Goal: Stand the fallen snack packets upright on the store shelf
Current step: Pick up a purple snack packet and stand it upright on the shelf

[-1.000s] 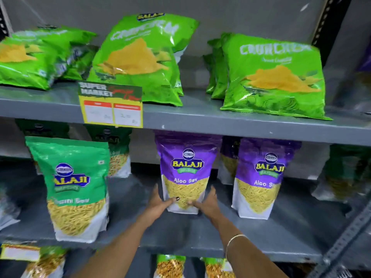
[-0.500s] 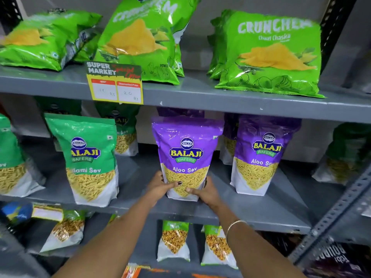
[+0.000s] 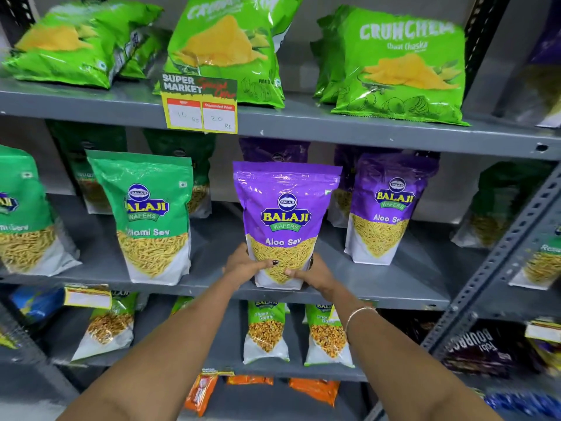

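Both arms extended, left hand (image 3: 246,265) and right hand (image 3: 315,273) cupped inward, fingers curled.

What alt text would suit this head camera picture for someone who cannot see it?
Two bare hands, left hand and right hand, hold the base of an upright purple Aloo Sev packet on the grey middle shelf. Green sev packets stand left; green crisp bags sit above.

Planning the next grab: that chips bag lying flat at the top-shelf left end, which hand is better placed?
Left, probably. Left hand and right hand both grip the purple Aloo Sev packet, but the flat green chips bag lies up-left, on the left hand's side; right would cross over.
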Tool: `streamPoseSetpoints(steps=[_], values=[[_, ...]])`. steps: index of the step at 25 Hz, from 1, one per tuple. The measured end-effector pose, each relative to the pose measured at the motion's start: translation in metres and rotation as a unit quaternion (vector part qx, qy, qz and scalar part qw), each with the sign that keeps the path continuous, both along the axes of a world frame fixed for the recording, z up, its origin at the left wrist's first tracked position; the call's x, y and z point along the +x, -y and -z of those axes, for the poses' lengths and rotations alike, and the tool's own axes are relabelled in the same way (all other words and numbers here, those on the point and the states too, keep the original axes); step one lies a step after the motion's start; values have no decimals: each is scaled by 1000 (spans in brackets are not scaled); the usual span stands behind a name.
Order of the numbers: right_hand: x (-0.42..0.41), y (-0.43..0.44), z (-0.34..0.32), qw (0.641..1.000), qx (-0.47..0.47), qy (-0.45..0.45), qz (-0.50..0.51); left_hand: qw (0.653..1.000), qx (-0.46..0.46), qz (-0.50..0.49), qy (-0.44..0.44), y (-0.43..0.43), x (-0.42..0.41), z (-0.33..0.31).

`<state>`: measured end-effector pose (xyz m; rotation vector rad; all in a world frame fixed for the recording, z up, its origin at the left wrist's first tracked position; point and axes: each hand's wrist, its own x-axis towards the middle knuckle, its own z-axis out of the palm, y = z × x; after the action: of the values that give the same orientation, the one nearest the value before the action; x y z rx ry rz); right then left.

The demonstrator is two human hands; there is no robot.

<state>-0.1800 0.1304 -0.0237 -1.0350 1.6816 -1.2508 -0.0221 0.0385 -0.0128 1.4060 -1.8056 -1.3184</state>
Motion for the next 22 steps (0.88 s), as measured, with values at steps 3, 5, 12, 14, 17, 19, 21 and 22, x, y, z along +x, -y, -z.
streamPoseSetpoints(steps=[3,5,12,14,17,19,21,22], values=[[2,-2,-2,1000,-5,3,-1,1000,-5,-2,13,-4,2,0],[4,-2,-3,1000,-12,3,-14,1000,-10,-7,22,-5,3,-1],[-1,-3,-1,999,43,-2,12,998,-32,3,48,-9,4,0],[-9,-9,-1,995,80,-36,40,976,-193,-53,83,-17,8,-3],[-37,-22,-3,989,62,-79,110,869,-477,-86,96,-26,5,-8],[-63,-34,-5,975,59,-126,175,794,-596,-50,110,-37,-15,-13],[-93,-46,-9,957,68,-165,230,751,-647,8,132,-51,-48,-21],[-110,-52,-10,950,68,-178,249,738,-657,36,151,-59,-66,-24]])
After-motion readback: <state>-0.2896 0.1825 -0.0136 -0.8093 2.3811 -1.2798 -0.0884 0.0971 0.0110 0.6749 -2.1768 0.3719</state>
